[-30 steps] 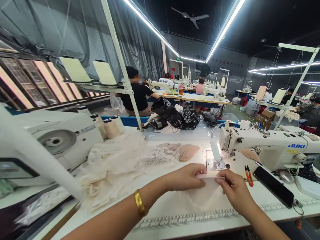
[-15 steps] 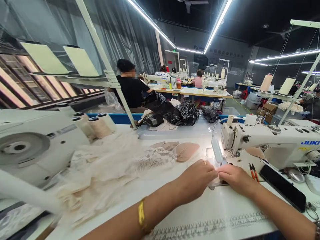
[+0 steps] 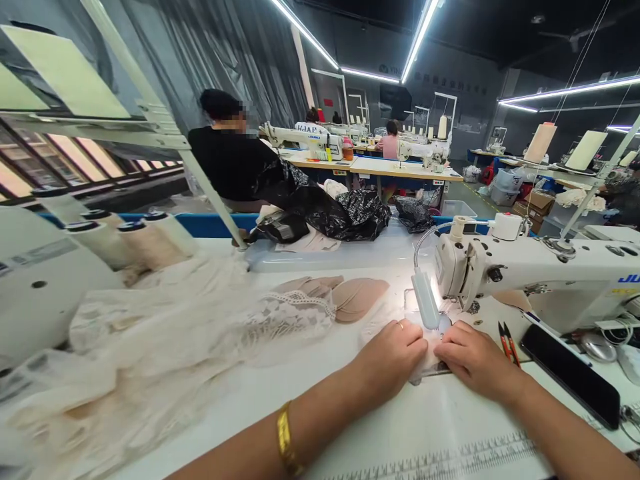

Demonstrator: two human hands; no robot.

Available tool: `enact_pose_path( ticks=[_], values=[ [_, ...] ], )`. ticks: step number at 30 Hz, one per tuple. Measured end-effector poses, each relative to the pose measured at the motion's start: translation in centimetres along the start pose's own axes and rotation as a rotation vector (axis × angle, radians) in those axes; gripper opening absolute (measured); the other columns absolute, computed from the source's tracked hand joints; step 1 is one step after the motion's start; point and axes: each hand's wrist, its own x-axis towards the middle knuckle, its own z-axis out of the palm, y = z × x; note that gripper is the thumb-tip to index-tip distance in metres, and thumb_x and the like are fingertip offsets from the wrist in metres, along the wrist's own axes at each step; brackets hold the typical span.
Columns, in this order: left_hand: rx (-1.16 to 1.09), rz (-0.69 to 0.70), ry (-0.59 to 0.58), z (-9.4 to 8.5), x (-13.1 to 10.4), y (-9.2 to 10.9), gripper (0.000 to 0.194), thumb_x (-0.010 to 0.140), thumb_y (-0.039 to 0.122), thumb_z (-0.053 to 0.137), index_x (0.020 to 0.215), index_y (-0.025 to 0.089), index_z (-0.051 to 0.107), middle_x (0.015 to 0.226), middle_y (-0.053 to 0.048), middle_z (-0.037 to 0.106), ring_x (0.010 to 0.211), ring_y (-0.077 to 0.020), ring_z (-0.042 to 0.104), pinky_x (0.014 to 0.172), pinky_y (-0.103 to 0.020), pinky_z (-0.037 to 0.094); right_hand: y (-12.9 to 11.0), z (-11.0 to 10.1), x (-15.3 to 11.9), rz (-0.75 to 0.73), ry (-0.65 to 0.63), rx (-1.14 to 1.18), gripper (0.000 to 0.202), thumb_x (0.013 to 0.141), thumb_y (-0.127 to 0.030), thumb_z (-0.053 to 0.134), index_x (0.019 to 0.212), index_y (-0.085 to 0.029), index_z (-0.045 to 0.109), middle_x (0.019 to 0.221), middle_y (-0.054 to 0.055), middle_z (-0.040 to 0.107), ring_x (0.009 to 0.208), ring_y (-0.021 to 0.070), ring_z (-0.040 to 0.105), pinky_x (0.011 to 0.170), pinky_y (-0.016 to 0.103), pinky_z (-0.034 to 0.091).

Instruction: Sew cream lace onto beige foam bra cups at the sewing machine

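My left hand [image 3: 393,357] has its fingers closed on the edge of a thin pale fabric piece [image 3: 431,359] at the sewing machine [image 3: 520,267]. Just across a small gap, my right hand [image 3: 475,357] pinches the same fabric. Both hands are right below the needle area, which the lamp [image 3: 425,298] partly hides. Left of them lies a beige bra cup [image 3: 360,300] with white lace [image 3: 295,313] over its neighbour. The fingertips are partly covered by the hands themselves.
Orange-handled thread snips [image 3: 509,343] and a black phone [image 3: 570,373] lie to the right. Crumpled cream fabric [image 3: 150,360] spreads over the left side. Black plastic bags [image 3: 345,213] lie behind the table; a co-worker [image 3: 225,153] sits beyond.
My hands have moved slightly apart, leaving a strip of fabric showing between them. The camera view has shifted, so the fabric pile and thread cones at left appear farther left.
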Motion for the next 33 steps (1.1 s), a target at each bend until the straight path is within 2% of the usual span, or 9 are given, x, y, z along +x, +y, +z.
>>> enact_pose_path(
  ticks=[5,11,18,22,25,33],
  values=[
    [0.056,-0.018,-0.013,0.2,0.4,0.3,0.021,0.087,0.006,0.052,0.071,0.019,0.048,0.074,-0.004,0.053,0.065,-0.0186,0.041,0.06,-0.033,0.028,0.3,0.2,0.0,0.016,0.004,-0.009,0.026,0.099,-0.007,0.045,0.084,-0.022,0.061,0.079,0.002,0.057,0.078,0.0189,0.047,0.065,0.029,0.036],
    [0.032,0.033,-0.04,-0.5,0.8,0.5,0.025,0.101,0.018,0.046,0.078,0.017,0.056,0.084,-0.005,0.065,0.067,-0.0176,0.05,0.067,-0.036,0.037,0.5,0.1,-0.4,0.041,0.007,0.001,0.024,0.1,-0.009,0.048,0.084,-0.022,0.06,0.079,0.003,0.057,0.078,0.0191,0.048,0.064,0.029,0.033],
    [0.011,0.033,-0.03,-0.1,1.0,0.5,0.026,0.101,0.018,0.044,0.077,0.018,0.054,0.081,-0.003,0.064,0.067,-0.0169,0.05,0.064,-0.035,0.034,0.5,0.2,-0.5,0.067,-0.002,-0.001,0.025,0.1,-0.01,0.049,0.08,-0.022,0.058,0.08,0.002,0.056,0.077,0.0179,0.048,0.062,0.028,0.033],
    [-0.009,0.05,-0.016,0.7,1.0,-0.2,0.025,0.099,0.017,0.048,0.074,0.018,0.051,0.079,-0.002,0.062,0.065,-0.0166,0.048,0.063,-0.034,0.034,0.6,0.4,-0.5,0.064,0.003,0.053,0.021,0.101,-0.009,0.05,0.091,-0.023,0.061,0.092,0.003,0.064,0.084,0.0191,0.054,0.07,0.029,0.042],
    [-0.063,0.064,-0.027,0.9,1.2,-0.9,0.02,0.097,0.019,0.055,0.077,0.019,0.053,0.082,-0.003,0.064,0.069,-0.0175,0.052,0.066,-0.033,0.036,0.6,0.4,-0.5,0.08,-0.008,0.058,0.019,0.102,-0.01,0.05,0.096,-0.024,0.062,0.094,0.004,0.067,0.087,0.0207,0.058,0.075,0.032,0.046],
    [-0.09,0.115,-0.132,-1.0,2.5,-2.5,0.007,0.099,0.023,0.064,0.095,0.017,0.063,0.093,-0.005,0.068,0.084,-0.0216,0.06,0.074,-0.032,0.043,0.6,0.6,-0.4,0.141,-0.012,0.058,0.025,0.101,-0.011,0.049,0.112,-0.027,0.064,0.098,0.006,0.067,0.09,0.0238,0.062,0.075,0.035,0.05]
  ],
)
